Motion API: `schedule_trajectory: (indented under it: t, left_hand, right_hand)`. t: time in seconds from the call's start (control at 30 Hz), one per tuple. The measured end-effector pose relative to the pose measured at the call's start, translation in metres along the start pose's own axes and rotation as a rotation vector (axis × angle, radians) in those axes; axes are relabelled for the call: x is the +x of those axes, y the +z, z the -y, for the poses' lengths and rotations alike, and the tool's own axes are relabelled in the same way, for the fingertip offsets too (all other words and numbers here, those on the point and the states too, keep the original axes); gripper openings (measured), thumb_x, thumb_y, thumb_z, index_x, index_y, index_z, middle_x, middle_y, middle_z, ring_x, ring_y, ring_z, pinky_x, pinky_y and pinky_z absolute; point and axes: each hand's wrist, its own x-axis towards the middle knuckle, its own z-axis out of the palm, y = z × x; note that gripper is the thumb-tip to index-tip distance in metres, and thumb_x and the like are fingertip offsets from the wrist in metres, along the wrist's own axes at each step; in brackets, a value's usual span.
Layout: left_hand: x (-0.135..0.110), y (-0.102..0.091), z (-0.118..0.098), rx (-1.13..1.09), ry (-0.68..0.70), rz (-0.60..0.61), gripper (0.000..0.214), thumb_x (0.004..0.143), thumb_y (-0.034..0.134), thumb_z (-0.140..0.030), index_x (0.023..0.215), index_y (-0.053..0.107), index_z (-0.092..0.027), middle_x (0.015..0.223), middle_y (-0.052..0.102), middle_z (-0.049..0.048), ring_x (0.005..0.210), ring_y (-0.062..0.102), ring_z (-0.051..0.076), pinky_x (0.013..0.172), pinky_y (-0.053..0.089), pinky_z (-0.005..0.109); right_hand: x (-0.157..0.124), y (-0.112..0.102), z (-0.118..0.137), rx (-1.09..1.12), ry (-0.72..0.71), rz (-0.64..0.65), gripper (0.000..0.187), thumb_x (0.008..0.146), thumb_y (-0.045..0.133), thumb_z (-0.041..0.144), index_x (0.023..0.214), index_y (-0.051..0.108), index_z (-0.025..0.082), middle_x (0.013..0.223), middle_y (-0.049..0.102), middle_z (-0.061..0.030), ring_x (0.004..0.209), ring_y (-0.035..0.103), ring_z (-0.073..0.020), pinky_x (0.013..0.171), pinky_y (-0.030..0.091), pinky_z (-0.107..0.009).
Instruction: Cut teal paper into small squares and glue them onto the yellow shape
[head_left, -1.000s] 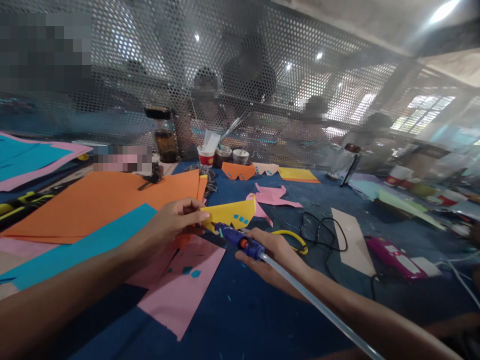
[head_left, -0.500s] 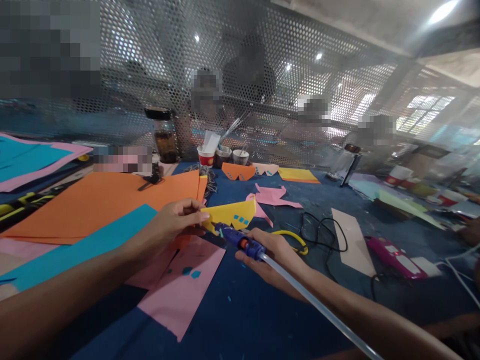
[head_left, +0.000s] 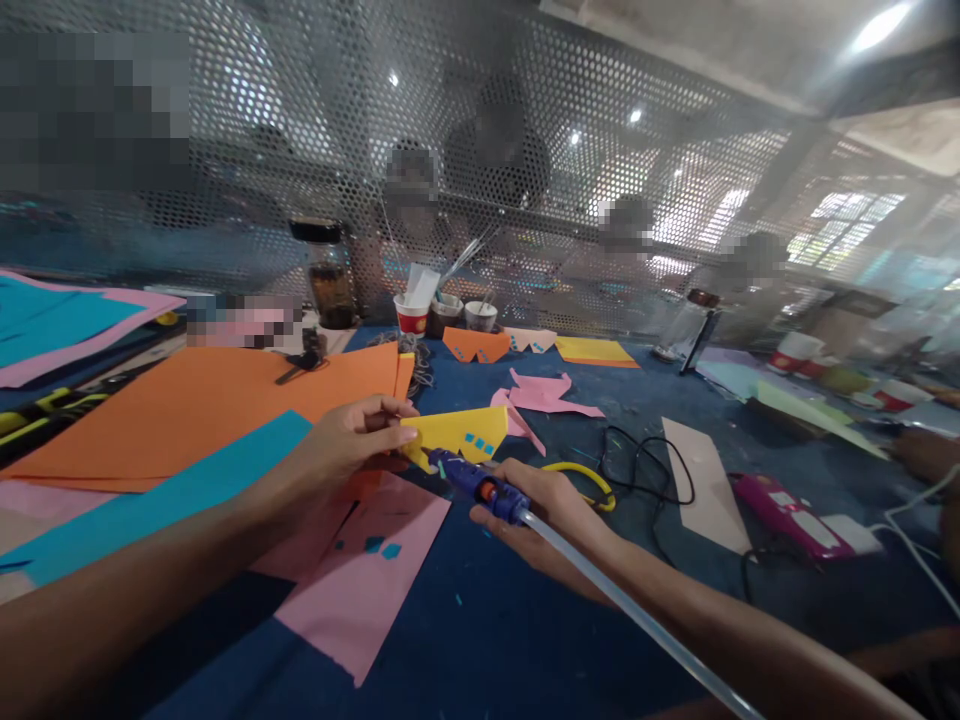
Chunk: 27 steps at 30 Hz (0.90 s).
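My left hand (head_left: 367, 437) pinches the left end of a yellow paper cutout (head_left: 450, 428), which bears small blue squares near its right end. In my right hand (head_left: 551, 505) is a blue hot glue gun (head_left: 480, 485), with a long clear glue stick (head_left: 637, 600) running out of its back. The gun's nozzle points at the yellow cutout's lower left part; whether it touches cannot be made out. Below my left hand lies a pink paper sheet (head_left: 360, 600) with several blue paper bits (head_left: 391, 551) on it.
Orange sheets (head_left: 187, 410) and a blue strip (head_left: 172, 510) lie left. Pink scraps (head_left: 544, 390), yellow-handled scissors (head_left: 592, 480), a black cable (head_left: 645, 470) and a magenta device (head_left: 791, 515) lie right. Behind stand a jar (head_left: 332, 280), paper cups (head_left: 412, 318) and a perforated metal screen (head_left: 315, 130).
The yellow cutout has tilted slightly, and its right end sits a little lower and further left. Both hands keep nearly the same place and grip. A person's hand at the far right has moved further into view.
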Motion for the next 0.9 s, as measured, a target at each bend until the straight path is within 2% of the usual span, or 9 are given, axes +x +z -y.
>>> schedule_trajectory:
  t: [0.17,0.33,0.43,0.6,0.9]
  left_hand:
    - [0.000,-0.001,-0.001,0.033,0.023,-0.003,0.033,0.073,0.085,-0.037,0.101,0.074,-0.022,0.089,0.078,0.0032,0.080,0.074,0.020,0.071,0.062,0.029]
    - [0.000,-0.004,0.000,0.040,0.022,-0.013,0.038,0.073,0.085,-0.040,0.106,0.075,-0.023,0.101,0.080,0.0065,0.084,0.076,0.022,0.074,0.062,0.030]
    - [0.001,-0.007,0.000,0.021,0.045,-0.023,0.044,0.073,0.085,-0.040,0.111,0.073,-0.020,0.106,0.079,0.0075,0.089,0.076,0.022,0.076,0.063,0.030]
    - [0.003,-0.009,0.000,-0.025,0.065,-0.040,0.042,0.075,0.084,-0.037,0.111,0.072,-0.019,0.110,0.079,0.0079,0.089,0.076,0.022,0.080,0.063,0.033]
    - [0.002,-0.008,-0.001,-0.047,0.087,-0.039,0.040,0.076,0.083,-0.039,0.109,0.073,-0.019,0.115,0.078,0.0087,0.094,0.076,0.024,0.085,0.062,0.036]
  right_hand:
    - [0.002,-0.005,0.002,-0.005,0.029,0.002,0.024,0.093,0.065,0.040,0.084,0.054,0.021,0.069,0.051,0.0048,0.055,0.041,-0.0097,0.051,0.030,-0.021]
    - [0.003,-0.015,0.005,0.002,0.046,-0.056,0.026,0.091,0.067,0.041,0.081,0.053,0.021,0.066,0.050,0.0052,0.056,0.041,-0.0104,0.052,0.033,-0.022]
    - [0.003,-0.019,0.006,-0.019,0.067,-0.078,0.023,0.091,0.067,0.041,0.084,0.057,0.021,0.069,0.052,0.0042,0.057,0.043,-0.0109,0.053,0.034,-0.022]
    - [0.004,-0.020,0.003,-0.053,0.119,-0.109,0.022,0.093,0.065,0.042,0.096,0.065,0.021,0.077,0.063,0.0000,0.065,0.054,-0.0146,0.058,0.038,-0.025]
    - [0.005,-0.018,-0.002,-0.087,0.162,-0.130,0.022,0.093,0.065,0.042,0.098,0.068,0.021,0.075,0.066,-0.0007,0.062,0.054,-0.0151,0.058,0.037,-0.026]
